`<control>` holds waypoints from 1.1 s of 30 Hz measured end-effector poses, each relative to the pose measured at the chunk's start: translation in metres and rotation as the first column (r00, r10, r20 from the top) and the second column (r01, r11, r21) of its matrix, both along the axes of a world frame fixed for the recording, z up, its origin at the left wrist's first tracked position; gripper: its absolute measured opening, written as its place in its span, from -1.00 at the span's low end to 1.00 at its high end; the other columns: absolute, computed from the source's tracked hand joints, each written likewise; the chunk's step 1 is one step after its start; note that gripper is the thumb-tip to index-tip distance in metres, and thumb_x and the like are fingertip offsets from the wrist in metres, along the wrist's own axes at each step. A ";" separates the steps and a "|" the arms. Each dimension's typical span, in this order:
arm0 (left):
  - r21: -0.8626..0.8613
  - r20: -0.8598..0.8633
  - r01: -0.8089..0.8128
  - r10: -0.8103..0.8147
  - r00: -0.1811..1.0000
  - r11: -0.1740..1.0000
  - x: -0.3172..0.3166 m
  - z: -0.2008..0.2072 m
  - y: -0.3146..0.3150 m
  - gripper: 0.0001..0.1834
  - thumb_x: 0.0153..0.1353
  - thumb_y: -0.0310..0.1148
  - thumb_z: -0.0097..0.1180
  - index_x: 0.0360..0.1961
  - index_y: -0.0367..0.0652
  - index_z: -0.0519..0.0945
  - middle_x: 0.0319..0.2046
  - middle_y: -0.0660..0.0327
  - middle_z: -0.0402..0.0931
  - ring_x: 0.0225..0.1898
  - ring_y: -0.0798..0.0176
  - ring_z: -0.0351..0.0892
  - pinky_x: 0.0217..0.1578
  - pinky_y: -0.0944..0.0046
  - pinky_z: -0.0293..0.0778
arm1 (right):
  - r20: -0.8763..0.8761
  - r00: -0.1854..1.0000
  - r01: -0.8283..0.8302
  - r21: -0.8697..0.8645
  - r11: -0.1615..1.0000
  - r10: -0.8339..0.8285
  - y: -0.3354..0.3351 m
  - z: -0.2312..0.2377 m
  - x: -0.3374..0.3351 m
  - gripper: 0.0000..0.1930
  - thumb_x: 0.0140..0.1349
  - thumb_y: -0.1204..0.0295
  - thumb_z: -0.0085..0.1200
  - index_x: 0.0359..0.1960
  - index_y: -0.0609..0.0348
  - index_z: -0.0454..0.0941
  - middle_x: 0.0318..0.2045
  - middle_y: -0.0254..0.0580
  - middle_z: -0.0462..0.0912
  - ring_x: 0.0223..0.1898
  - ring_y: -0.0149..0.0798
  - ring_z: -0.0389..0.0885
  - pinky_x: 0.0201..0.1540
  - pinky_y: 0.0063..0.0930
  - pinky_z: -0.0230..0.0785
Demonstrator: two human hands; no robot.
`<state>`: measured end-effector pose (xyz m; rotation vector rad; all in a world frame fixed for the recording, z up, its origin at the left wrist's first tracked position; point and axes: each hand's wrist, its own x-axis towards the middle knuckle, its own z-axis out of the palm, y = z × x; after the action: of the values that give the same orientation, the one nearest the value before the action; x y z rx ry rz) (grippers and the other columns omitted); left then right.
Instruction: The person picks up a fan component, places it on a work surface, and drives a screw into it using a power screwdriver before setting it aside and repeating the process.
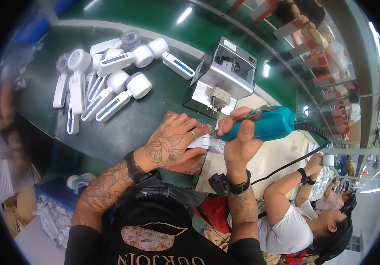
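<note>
My left hand (174, 139), a ring on one finger, presses a white handheld fan (215, 145) down at the front of the bench. Part of the fan's handle lies hidden under those fingers. In my right hand (243, 143) is a teal electric screwdriver (269, 124), held sideways with its tip end at the fan; the exact contact point is hidden. A reddish-brown flat piece (185, 167) shows under my left hand. To the left lie several more white handheld fans (130, 90) in a loose heap, their handles open with blue strips inside.
A grey screw-feeder-like machine (225, 73) stands just beyond my hands. The screwdriver's black cable (283, 167) curls at the right over a beige sheet (252, 170). A co-worker in a white shirt (287, 229) sits close on the right. A blue bin (59, 194) with white parts stands lower left.
</note>
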<state>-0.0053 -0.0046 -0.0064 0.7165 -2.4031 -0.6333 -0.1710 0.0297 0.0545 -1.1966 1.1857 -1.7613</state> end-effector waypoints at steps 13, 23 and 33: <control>-0.030 0.013 0.000 0.001 1.000 1.000 0.001 0.003 -0.002 -0.44 0.24 0.00 0.19 0.16 -0.09 0.52 -0.11 0.18 0.45 -0.02 0.11 0.40 0.06 0.08 0.32 | 0.025 0.999 -0.032 -0.017 0.999 0.032 -0.002 -0.010 0.003 -0.54 0.37 0.04 0.14 -0.27 0.25 0.39 -0.58 -0.19 0.43 -0.57 -0.27 0.44 -0.44 -0.36 0.35; -0.022 -0.043 -0.004 0.003 0.999 1.000 0.004 0.003 0.002 -0.51 0.25 -0.03 0.15 0.09 -0.10 0.54 -0.11 0.17 0.46 -0.01 0.08 0.40 0.04 0.08 0.35 | -0.076 0.987 0.126 -0.209 0.970 -0.144 -0.057 0.011 0.004 -0.61 0.47 0.12 0.03 -0.14 0.29 0.43 -0.55 -0.23 0.49 -0.51 -0.32 0.51 -0.41 -0.47 0.37; 0.005 -0.019 0.021 -0.021 1.000 1.000 0.006 0.007 0.000 -0.60 0.27 -0.17 0.06 0.08 -0.11 0.56 -0.10 0.15 0.48 -0.01 0.08 0.42 0.06 0.05 0.35 | -0.075 0.996 0.031 -0.081 0.996 -0.037 -0.049 0.005 0.005 -0.61 0.44 0.12 0.09 -0.17 0.29 0.42 -0.56 -0.21 0.46 -0.55 -0.32 0.46 -0.44 -0.44 0.37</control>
<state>0.0010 -0.0046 0.0008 0.6851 -2.3957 -0.6521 -0.1658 -0.0197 0.0591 -1.3082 1.1961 -1.8171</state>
